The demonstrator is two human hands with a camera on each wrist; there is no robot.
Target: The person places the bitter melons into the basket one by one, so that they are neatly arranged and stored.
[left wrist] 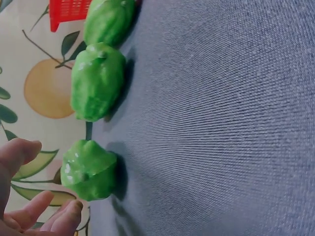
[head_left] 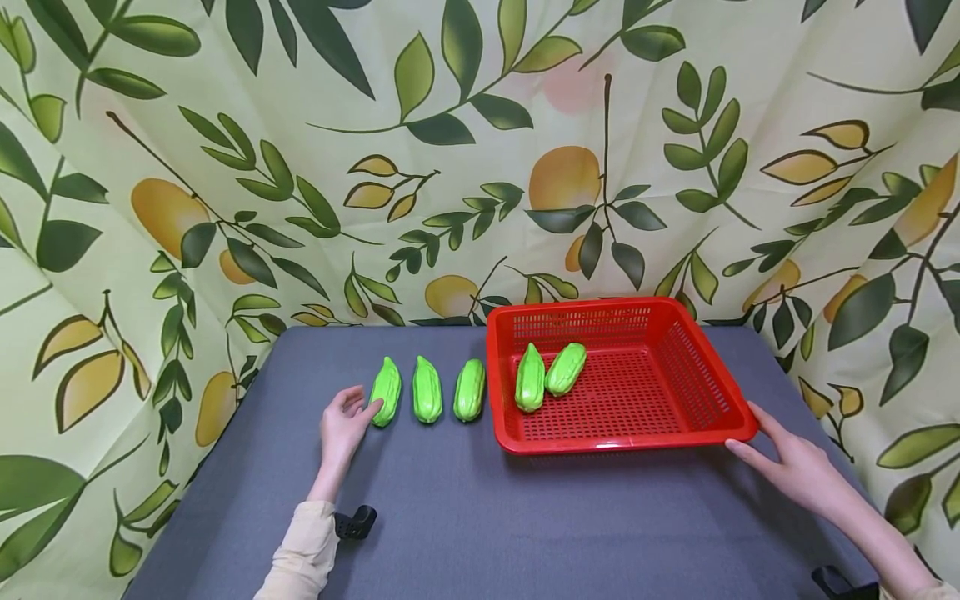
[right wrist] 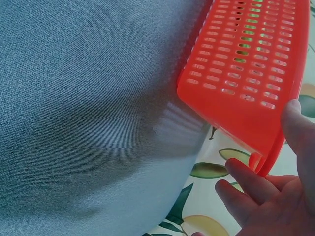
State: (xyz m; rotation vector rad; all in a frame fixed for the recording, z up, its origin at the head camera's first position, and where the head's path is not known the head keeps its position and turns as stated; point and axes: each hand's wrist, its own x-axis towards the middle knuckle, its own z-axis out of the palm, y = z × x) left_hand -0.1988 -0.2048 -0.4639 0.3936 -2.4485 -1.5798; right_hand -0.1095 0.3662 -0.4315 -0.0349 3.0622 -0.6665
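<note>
Three glossy green ridged vegetables, shaped like bitter melons, stand in a row on the grey cloth. My left hand (head_left: 347,423) is at the leftmost vegetable (head_left: 386,392), its thumb overlapping it in the head view. In the left wrist view the thumb and fingers spread apart on the near side of that vegetable (left wrist: 89,171). The middle vegetable (head_left: 427,390) and the right one (head_left: 469,390) lie beside it. With my right hand (head_left: 806,471) I hold the front right corner of a red plastic basket (head_left: 615,444), thumb on its rim and fingers around the corner.
Inside the basket, at its left end, lie two more green vegetables, one upright in view (head_left: 530,379) and one slanted (head_left: 566,369). A leaf-and-fruit printed curtain (head_left: 465,167) hangs behind and beside the grey table (head_left: 480,517).
</note>
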